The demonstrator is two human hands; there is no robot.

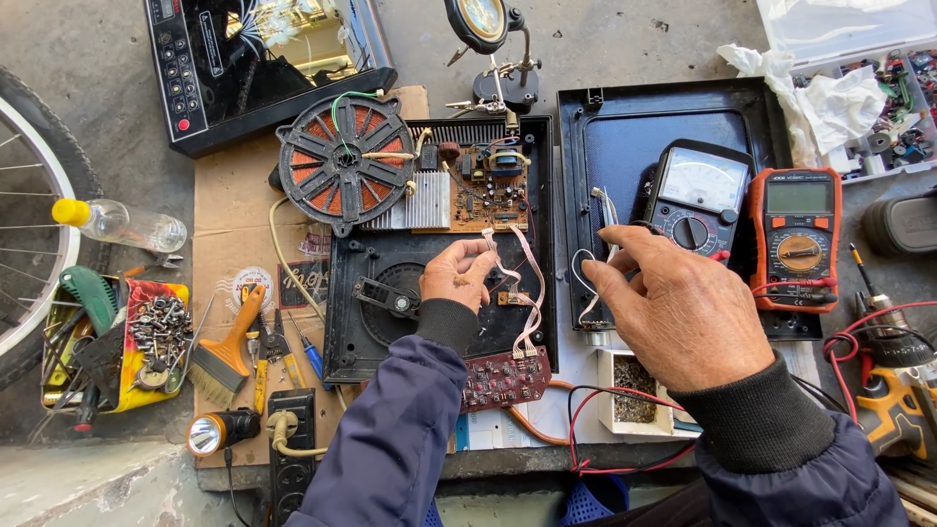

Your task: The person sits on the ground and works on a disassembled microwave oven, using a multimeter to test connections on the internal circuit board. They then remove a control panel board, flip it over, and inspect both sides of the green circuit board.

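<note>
An opened induction cooker base [371, 322] lies on cardboard, with its round copper coil [344, 156] flipped up beside the heatsink and green circuit board [486, 185]. My left hand [457, 276] pinches a pink ribbon cable [532, 293] that runs down to a dark red control board [503, 379]. My right hand [673, 307] hovers over the black lid panel [625, 137], its fingertips on a thin white wire [605, 210], just left of a black analog multimeter [695, 200].
An orange digital multimeter [798, 239] with red leads sits right. A second cooktop [264, 59] and helping-hand magnifier [493, 49] stand behind. Brush, screwdrivers, flashlight [220, 431], screw tray [146, 342], water bottle [122, 224] lie left. Parts box [878, 98], drill [893, 390] are right.
</note>
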